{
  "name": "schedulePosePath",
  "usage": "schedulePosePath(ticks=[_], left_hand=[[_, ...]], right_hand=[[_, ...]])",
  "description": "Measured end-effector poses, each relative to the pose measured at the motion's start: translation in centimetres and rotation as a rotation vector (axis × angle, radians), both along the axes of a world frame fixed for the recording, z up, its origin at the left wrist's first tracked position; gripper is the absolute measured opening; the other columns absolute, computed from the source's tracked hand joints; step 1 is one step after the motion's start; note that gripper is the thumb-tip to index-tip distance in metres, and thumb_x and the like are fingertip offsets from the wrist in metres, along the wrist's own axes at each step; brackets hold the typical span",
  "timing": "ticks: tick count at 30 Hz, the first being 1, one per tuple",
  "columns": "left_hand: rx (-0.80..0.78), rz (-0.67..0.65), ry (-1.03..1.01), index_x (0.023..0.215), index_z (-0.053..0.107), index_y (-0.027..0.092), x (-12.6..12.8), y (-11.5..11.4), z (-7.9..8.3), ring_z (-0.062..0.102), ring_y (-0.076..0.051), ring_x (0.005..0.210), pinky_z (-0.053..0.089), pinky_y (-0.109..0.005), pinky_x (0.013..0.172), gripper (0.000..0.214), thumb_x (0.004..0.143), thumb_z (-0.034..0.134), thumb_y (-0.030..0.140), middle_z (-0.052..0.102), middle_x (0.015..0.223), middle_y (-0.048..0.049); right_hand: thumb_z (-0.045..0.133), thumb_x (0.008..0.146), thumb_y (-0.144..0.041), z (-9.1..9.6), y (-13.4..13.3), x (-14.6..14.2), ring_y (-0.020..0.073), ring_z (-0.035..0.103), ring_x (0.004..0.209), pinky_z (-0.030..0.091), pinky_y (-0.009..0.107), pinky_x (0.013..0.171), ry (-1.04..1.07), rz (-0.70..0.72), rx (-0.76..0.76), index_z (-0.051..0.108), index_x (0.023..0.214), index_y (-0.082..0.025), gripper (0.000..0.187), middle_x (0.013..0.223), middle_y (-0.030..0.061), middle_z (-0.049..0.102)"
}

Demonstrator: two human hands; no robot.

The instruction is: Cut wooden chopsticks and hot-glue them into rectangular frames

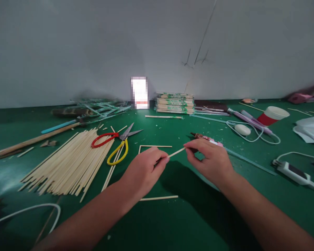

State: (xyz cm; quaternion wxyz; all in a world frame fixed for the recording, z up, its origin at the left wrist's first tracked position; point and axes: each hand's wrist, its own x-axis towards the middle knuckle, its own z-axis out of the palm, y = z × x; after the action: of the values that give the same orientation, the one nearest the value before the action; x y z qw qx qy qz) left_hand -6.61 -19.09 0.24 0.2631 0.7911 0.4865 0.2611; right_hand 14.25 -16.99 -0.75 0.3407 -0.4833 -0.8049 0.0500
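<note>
Between my two hands a short, thin wooden stick [177,152] is stretched at a slight tilt above the green table. My left hand [150,164] pinches its near left end, and the fingertips of my right hand [208,157] grip the other end. Beneath and behind my left hand lie more thin sticks, one along the back [157,146] and one nearer me [159,198], forming part of a frame shape. Just behind my right hand is a pink tool with a dark pointed tip [196,135], partly hidden. Scissors with red and yellow handles [123,136] lie spread to the left.
A pile of loose wooden sticks [65,167] covers the left side. Wrapped chopsticks [174,104] are stacked at the wall beside a blurred bright screen [139,92]. On the right are a red and white paper cup [270,116], a white cable adapter [294,172] and white paper [311,129].
</note>
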Motion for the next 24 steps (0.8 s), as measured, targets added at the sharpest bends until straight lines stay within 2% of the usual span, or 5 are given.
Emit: schedulePosePath(ticks=[4, 11, 17, 20, 24], left_hand=[[0.039, -0.012, 0.050, 0.086, 0.064, 0.017, -0.2, 0.1, 0.1, 0.053, -0.013, 0.074, 0.038, -0.025, 0.065, 0.022, 0.091, 0.043, 0.023, 0.058, 0.077, -0.0013], [0.037, -0.138, 0.068, 0.085, 0.065, 0.017, -1.2, 1.0, 0.5, 0.053, -0.011, 0.073, 0.038, -0.024, 0.065, 0.019, 0.089, 0.047, 0.023, 0.059, 0.076, -0.0002], [0.004, -0.152, 0.064, 0.081, 0.066, 0.017, -1.5, 1.2, 1.3, 0.052, -0.011, 0.069, 0.037, -0.023, 0.062, 0.018, 0.087, 0.051, 0.023, 0.058, 0.072, 0.0005], [-0.137, -0.029, -0.099, 0.083, 0.067, 0.018, -1.4, 1.1, 1.6, 0.052, -0.009, 0.059, 0.039, -0.021, 0.056, 0.021, 0.087, 0.051, 0.030, 0.058, 0.070, 0.0017], [-0.552, 0.166, -0.507, 0.089, 0.063, 0.016, -0.4, 0.6, 1.3, 0.051, -0.007, 0.044, 0.041, -0.020, 0.045, 0.031, 0.088, 0.046, 0.042, 0.057, 0.061, 0.0023]], right_hand=[[0.052, 0.074, -0.017, 0.2, -0.1, 0.0, 0.0136, 0.061, 0.063, 0.048, 0.025, 0.063, 0.017, 0.009, -0.086, 0.063, 0.078, -0.021, 0.013, 0.069, 0.0004, 0.066], [0.054, 0.064, -0.017, 0.7, -0.2, 0.6, 0.0099, 0.052, 0.048, 0.040, 0.020, 0.045, 0.184, 0.092, -0.434, 0.062, 0.070, -0.020, 0.010, 0.058, -0.0025, 0.061], [0.052, 0.062, -0.012, 0.2, 0.1, 0.8, 0.0097, 0.050, 0.052, 0.039, 0.021, 0.048, 0.136, 0.103, -0.443, 0.061, 0.067, -0.020, 0.013, 0.059, -0.0028, 0.060], [0.052, 0.071, -0.015, 0.0, 0.5, 1.2, 0.0105, 0.052, 0.056, 0.042, 0.022, 0.053, 0.191, 0.109, -0.519, 0.067, 0.079, -0.020, 0.018, 0.068, -0.0010, 0.064], [0.064, 0.073, -0.027, 0.0, 0.3, 0.9, 0.0118, 0.056, 0.062, 0.045, 0.024, 0.057, 0.237, 0.216, -0.738, 0.068, 0.101, -0.023, 0.028, 0.074, -0.0007, 0.065]])
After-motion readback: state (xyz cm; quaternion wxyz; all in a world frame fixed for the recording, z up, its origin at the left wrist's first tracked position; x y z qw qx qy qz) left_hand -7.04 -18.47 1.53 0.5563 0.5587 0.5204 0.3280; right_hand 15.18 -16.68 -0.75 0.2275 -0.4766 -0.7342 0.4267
